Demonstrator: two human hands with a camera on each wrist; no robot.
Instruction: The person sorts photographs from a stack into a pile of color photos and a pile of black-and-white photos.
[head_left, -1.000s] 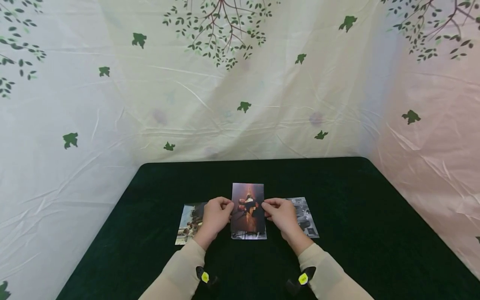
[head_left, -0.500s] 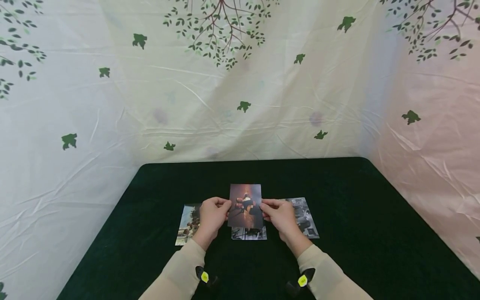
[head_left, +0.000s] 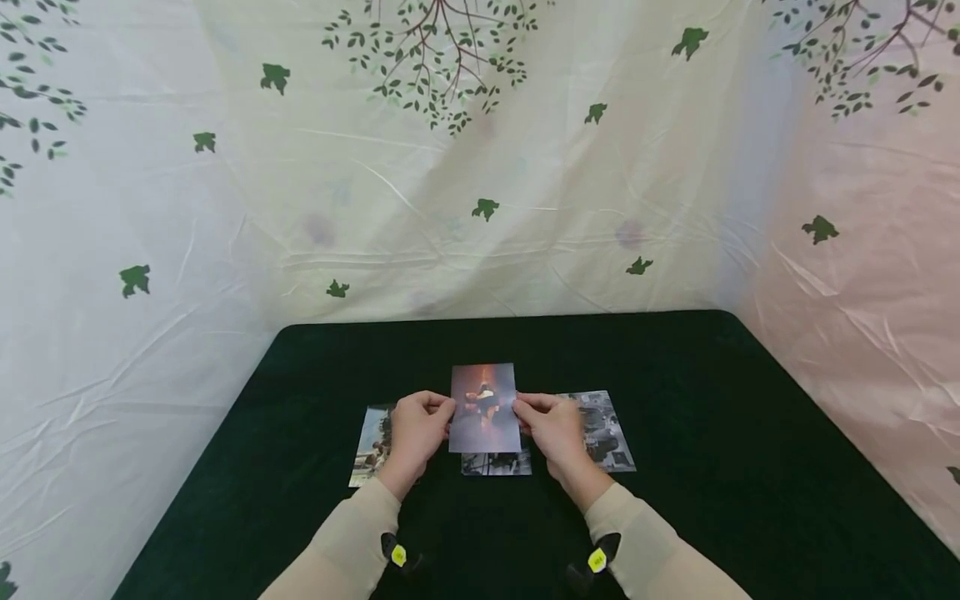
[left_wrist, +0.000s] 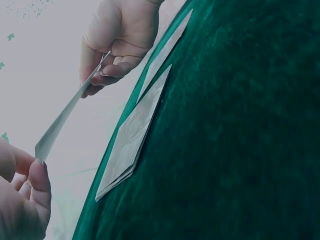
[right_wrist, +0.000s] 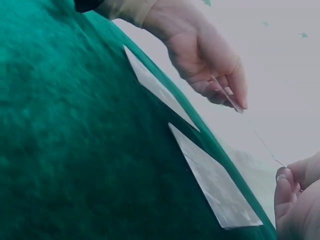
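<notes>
Purple-grey photo (head_left: 486, 430), orange-streaked, portrait-wise, held aloft by side edges between hands (head_left: 417, 433).

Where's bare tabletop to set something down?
Free: the dark green table left of the left photo, right of the right photo, and along the far edge toward the curtain. Crowded: the middle, where the left hand and right hand hold a raised photo, partly hiding the middle photo in the head view.
</notes>
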